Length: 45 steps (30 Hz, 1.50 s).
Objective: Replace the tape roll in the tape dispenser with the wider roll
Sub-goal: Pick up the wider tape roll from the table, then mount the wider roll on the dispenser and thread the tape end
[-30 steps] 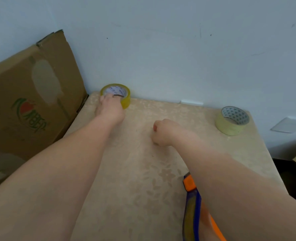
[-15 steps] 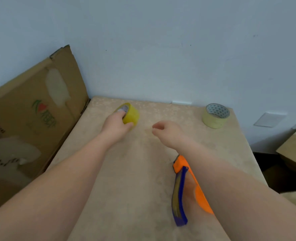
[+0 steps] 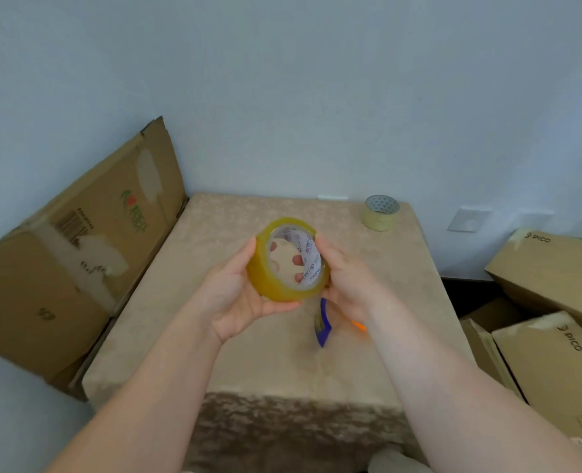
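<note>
A wide yellow tape roll point(image 3: 269, 278) with a white printed core is held up above the middle of the beige table point(image 3: 235, 356), its hole facing me. My left hand point(image 3: 238, 291) cups it from the left and below. My right hand point(image 3: 344, 274) grips its right side, fingertips showing through the core. Under my right wrist lies the blue and orange tape dispenser point(image 3: 323, 324), mostly hidden. A second, paler tape roll point(image 3: 380, 213) stands flat at the table's far right corner.
A flattened cardboard box point(image 3: 78, 254) leans against the wall left of the table. Several brown cartons point(image 3: 552, 322) are stacked on the right. The blue wall runs close behind the table's far edge.
My left hand lifted the yellow roll from the far left corner and brought it toward me. My right hand, earlier closed on nothing, now grips the roll too. The view pulled back.
</note>
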Each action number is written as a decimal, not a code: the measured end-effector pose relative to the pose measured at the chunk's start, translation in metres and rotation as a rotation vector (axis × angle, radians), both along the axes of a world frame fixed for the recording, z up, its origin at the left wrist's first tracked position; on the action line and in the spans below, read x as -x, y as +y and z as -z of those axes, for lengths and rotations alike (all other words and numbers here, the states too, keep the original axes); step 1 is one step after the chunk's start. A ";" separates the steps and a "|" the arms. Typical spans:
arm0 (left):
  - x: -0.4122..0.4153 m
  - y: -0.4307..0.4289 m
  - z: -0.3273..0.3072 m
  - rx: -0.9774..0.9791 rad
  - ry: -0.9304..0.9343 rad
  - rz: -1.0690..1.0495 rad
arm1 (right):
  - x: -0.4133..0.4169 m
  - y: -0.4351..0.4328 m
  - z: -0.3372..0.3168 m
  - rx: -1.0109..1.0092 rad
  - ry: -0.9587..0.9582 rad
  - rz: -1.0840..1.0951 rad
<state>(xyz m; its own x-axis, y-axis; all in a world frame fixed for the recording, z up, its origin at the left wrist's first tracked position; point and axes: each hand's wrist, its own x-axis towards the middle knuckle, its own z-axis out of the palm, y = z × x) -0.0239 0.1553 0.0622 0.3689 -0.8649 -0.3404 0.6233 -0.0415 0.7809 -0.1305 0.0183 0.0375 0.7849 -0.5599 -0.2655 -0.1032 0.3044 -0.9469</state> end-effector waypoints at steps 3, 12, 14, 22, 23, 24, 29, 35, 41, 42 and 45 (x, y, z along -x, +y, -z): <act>0.012 0.013 -0.004 0.056 -0.096 0.004 | 0.010 0.013 -0.001 -0.058 -0.050 0.037; 0.029 0.033 0.007 0.150 -0.270 0.015 | 0.025 0.029 0.006 -0.021 -0.079 0.039; 0.028 0.031 0.012 0.140 -0.312 0.022 | 0.027 0.029 0.007 -0.003 -0.109 0.037; 0.021 0.015 0.031 0.031 -0.407 -0.023 | 0.029 0.015 0.023 0.142 -0.104 0.060; 0.020 0.013 0.034 0.013 -0.398 -0.037 | 0.029 0.012 0.026 0.173 -0.097 0.073; 0.020 0.011 0.036 -0.009 -0.381 -0.063 | 0.030 0.008 0.028 0.234 -0.080 0.111; 0.014 0.000 0.040 -0.092 -0.291 -0.166 | 0.049 -0.022 0.043 0.681 0.315 0.338; 0.021 -0.002 0.036 -0.073 -0.311 -0.128 | 0.058 -0.027 0.061 0.834 0.695 0.172; 0.033 0.004 0.042 -0.122 -0.324 -0.113 | 0.057 -0.021 0.072 0.999 0.869 0.066; 0.033 0.005 0.041 -0.121 -0.308 -0.127 | 0.057 -0.022 0.071 0.997 0.831 0.118; 0.030 0.009 0.038 -0.136 -0.299 -0.182 | 0.056 -0.024 0.057 0.732 0.492 0.310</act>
<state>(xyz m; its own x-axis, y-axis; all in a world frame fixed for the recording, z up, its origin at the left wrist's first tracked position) -0.0541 0.1646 0.0239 0.6129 -0.7304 -0.3015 0.3753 -0.0667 0.9245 -0.1869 -0.0060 -0.0194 0.4656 -0.8846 -0.0270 -0.5573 -0.2693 -0.7854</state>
